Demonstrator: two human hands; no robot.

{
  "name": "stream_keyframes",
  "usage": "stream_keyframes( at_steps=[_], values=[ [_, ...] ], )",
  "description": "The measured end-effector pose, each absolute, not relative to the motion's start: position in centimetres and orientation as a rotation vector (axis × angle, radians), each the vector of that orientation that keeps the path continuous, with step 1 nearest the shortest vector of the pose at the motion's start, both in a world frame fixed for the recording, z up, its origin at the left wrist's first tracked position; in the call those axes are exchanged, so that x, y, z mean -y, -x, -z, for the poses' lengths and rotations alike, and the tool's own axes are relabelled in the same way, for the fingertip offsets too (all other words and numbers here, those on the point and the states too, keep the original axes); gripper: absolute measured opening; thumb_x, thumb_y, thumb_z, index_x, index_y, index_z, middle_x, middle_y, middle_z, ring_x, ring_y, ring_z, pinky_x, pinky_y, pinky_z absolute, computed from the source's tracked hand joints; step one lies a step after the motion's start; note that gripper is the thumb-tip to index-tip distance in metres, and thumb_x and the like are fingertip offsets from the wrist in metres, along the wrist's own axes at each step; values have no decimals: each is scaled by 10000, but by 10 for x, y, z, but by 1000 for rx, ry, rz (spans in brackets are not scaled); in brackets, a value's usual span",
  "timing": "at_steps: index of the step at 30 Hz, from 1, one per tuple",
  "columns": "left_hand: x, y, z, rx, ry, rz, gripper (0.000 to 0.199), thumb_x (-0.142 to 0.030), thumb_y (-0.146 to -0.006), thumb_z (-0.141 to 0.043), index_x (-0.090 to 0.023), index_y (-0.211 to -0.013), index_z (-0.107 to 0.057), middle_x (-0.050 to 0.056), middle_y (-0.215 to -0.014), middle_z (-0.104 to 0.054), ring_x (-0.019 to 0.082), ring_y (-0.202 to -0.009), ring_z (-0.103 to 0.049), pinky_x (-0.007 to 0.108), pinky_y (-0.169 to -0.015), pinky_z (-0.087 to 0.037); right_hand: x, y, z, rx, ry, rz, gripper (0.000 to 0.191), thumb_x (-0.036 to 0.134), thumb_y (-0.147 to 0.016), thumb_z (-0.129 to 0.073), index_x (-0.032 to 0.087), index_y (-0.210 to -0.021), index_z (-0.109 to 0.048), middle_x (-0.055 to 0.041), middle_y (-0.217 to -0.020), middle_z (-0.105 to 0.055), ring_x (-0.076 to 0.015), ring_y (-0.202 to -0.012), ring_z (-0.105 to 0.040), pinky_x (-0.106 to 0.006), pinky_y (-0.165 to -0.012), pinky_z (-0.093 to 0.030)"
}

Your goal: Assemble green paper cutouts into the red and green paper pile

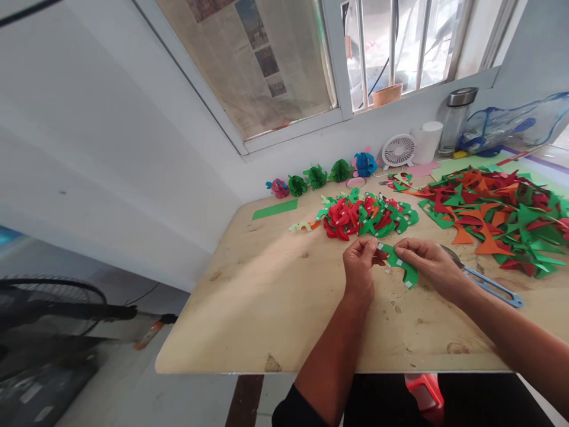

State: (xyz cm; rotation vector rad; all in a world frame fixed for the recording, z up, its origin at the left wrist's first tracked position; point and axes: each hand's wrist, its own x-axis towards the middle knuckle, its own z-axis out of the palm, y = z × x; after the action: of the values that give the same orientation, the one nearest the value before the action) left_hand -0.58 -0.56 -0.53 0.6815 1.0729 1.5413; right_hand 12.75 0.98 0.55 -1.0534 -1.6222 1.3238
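Observation:
A green paper cutout (409, 276) with small white squares stuck on it is held between my two hands over the table. My left hand (361, 261) pinches its upper left end between thumb and fingers. At its upper right edge, my right hand (429, 261) grips it with thumb and fingers. Just beyond the hands lies a pile of red and green paper cutouts (340, 216), many bearing similar white squares. Beside my right wrist rests a tool with a blue-grey slotted handle (493, 286), its other end partly hidden behind my hand.
A heap of red, orange and green paper scraps (484, 228) covers the right side. Folded-paper figures (316, 177) line the wall, near a small white fan (399, 151) and a glass bottle (454, 127). A green strip (275, 209) lies at the table's (249, 284) back left.

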Motion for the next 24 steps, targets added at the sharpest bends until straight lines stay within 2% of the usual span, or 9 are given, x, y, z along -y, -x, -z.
stream_keyframes(
  at_steps=[5, 10, 18, 24],
  values=[
    [6, 6, 7, -1051, -775, -1367, 339, -445, -603, -717, -138, -644, -579, -1, -523, -589, 88, -438, -521, 205, -439, -407, -12, -128, -4, 1444, 1102, -1345, 371, 552, -694, -646, 185, -655, -613, -5, -601, -583, -120, -532, -495, -230, -470, -399],
    [8, 5, 8, -1051, -888, -1207, 304, -412, -590, -729, -133, -626, -614, 39, -554, -633, 101, -476, -556, 208, -461, -415, -13, -129, -4, 1364, 1102, -1360, 351, 528, -680, -664, 192, -609, -591, 0, -586, -575, -120, -523, -493, -228, -448, -383],
    [6, 6, 10, -1070, -824, -1329, 280, -391, -592, -724, -143, -611, -596, 20, -529, -626, 99, -459, -549, 209, -451, -424, -14, -129, -3, 1454, 1088, -1314, 374, 546, -725, -616, 190, -613, -586, -6, -606, -597, -127, -563, -507, -240, -525, -414],
    [4, 7, 12, -1071, -739, -1434, 269, -367, -614, -707, -144, -618, -556, 4, -527, -611, 89, -452, -537, 207, -459, -424, -14, -128, -4, 1607, 1098, -1288, 374, 554, -718, -614, 187, -648, -608, 20, -532, -509, -103, -493, -415, -228, -452, -329]
  ],
)
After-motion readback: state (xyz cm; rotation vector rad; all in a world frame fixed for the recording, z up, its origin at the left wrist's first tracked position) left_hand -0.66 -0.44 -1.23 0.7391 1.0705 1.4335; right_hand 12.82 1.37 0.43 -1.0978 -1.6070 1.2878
